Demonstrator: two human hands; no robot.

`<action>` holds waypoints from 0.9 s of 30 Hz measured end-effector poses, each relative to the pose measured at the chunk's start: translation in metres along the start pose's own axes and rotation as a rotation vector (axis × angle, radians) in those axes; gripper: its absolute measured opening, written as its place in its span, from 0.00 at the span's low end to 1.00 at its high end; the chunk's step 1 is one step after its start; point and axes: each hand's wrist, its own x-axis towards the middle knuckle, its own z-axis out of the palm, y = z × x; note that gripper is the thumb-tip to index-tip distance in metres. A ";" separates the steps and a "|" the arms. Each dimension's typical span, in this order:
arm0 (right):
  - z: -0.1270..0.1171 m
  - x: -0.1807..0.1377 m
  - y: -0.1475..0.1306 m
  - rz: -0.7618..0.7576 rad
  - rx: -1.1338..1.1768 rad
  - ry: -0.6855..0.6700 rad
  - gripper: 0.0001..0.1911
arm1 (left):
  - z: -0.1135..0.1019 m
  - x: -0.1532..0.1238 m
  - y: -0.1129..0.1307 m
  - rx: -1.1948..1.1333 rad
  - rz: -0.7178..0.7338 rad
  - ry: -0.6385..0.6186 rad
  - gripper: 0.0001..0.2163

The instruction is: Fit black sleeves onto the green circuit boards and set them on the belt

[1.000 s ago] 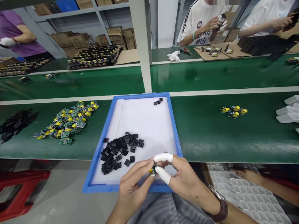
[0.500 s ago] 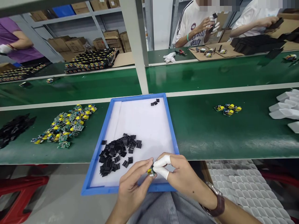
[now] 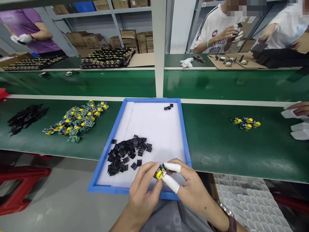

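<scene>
Head view: holding a board (image 3: 159,174) at lower centre of the frame, yellow part toward the camera, above the near end of the blue-rimmed tray (image 3: 185,141). Gripping it from the left with the left hand (image 3: 143,190), bare fingers (image 3: 147,178) clamped on its edge. Gripping it from the right with the right hand (image 3: 193,187), thumb and forefinger in white covers (image 3: 171,183), likewise clamped on the board. Wearing a watch (image 3: 228,212) on the right wrist.

Inside the tray, left of the hands, loosely heaped on the white base: black clips (image 3: 127,149), with a few lying just beside the heap. Near the tray's far right corner: a small clip group (image 3: 168,107).

On the green worktop (image 3: 217,148), left of the tray: a board pile (image 3: 79,119), then black strips (image 3: 27,117) at the far left. Right of the tray: a board cluster (image 3: 246,123), well apart from it; at the right edge of the frame, white cups (image 3: 299,130), touched by another person's hand (image 3: 301,108).

At lower left: a red stool (image 3: 24,187). At lower right, below worktop level: rows of pale cups (image 3: 253,203).

Across the upper frame, beyond the post (image 3: 158,48): filled racks (image 3: 108,58) at upper left, a white cloth (image 3: 186,62) beside pliers (image 3: 199,58) right of centre, and boxes (image 3: 93,42) on shelves behind.
</scene>
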 end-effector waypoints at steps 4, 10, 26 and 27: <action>0.003 0.004 0.002 0.008 0.068 -0.038 0.10 | 0.000 0.001 0.002 -0.015 0.035 0.034 0.28; 0.005 0.002 0.000 0.005 0.119 -0.009 0.08 | 0.000 0.001 0.003 -0.048 0.034 0.068 0.29; 0.012 0.002 -0.016 -0.079 0.085 -0.026 0.19 | -0.001 0.000 -0.004 0.002 -0.030 0.132 0.25; 0.012 0.004 -0.017 -0.088 0.066 0.001 0.18 | -0.001 0.003 -0.004 0.032 0.008 0.097 0.25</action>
